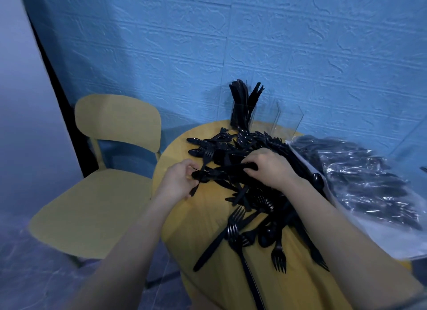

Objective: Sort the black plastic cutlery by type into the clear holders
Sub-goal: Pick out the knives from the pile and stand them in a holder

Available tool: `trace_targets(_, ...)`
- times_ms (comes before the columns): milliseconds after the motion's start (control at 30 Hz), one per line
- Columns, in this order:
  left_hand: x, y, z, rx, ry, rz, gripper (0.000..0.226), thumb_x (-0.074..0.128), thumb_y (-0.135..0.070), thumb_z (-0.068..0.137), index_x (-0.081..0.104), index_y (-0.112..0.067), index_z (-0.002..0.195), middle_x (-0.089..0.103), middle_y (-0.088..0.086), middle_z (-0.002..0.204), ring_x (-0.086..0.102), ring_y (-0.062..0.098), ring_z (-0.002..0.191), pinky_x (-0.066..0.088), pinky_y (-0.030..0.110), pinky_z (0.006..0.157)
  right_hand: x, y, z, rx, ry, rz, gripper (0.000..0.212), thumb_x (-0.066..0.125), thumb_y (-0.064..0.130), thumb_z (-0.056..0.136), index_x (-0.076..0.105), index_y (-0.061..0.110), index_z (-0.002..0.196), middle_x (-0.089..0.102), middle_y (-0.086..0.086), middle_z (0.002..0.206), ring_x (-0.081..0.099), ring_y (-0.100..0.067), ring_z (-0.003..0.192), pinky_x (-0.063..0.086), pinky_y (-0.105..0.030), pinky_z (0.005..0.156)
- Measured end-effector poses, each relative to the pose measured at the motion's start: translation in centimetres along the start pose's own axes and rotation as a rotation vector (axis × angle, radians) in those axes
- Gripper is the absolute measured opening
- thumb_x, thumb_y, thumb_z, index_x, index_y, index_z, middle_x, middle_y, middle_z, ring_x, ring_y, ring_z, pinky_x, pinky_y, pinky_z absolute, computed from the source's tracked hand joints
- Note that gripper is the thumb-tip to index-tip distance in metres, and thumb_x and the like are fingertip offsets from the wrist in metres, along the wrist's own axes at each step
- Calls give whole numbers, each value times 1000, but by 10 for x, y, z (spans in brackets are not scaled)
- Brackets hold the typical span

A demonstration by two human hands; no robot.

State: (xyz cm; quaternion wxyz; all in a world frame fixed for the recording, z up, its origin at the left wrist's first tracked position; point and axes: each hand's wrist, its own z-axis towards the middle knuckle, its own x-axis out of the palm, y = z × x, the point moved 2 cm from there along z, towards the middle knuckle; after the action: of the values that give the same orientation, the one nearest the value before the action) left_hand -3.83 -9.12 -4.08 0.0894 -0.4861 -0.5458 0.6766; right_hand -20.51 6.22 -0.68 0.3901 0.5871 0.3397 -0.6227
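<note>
Pinching a fork [203, 168] whose long axis runs six-to-twelve, the left hand [179, 182] sits at seven o'clock from the holder [242, 115], nearer than the right hand [269, 168], which grips cutlery in the pile [235, 171]

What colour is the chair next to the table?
The chair is mustard yellow, seen clearly in the head view.

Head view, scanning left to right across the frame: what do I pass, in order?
Chair → left hand, pinching a black piece at the pile's edge → right hand, gripping pieces in the cutlery pile → plastic bag of more cutlery at the right edge.
</note>
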Motion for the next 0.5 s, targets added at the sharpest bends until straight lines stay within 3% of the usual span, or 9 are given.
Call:
trace_targets(167, 8, -5, 6, 6, -46, 5, 25, 61, -4, 90, 57, -13, 113, 54, 3, 104, 57, 18, 58, 50, 20, 42, 0, -21, 0, 144, -135, 66, 31, 56, 24, 94, 63, 16, 123, 62, -5, 121, 50, -24, 119, 46, -39, 94)
trace_targets(333, 19, -18, 16, 43, -71, -16, 33, 59, -2, 90, 55, -12, 121, 53, 6, 114, 59, 20, 73, 58, 35, 58, -1, -30, 0, 237, -171, 75, 42, 61, 36, 90, 59, 12, 125, 59, -7, 127, 47, -25, 122, 40, -37, 101)
trace_targets(500, 16, -16, 19, 87, -52, 69, 36, 56, 0, 91, 56, -18, 123, 58, 1, 120, 60, 22, 100, 55, 41, 80, -8, 0, -6, 60, -236, 173, 30, 62, 29, 90, 65, 15, 117, 59, -2, 120, 46, -21, 117, 36, -34, 102)
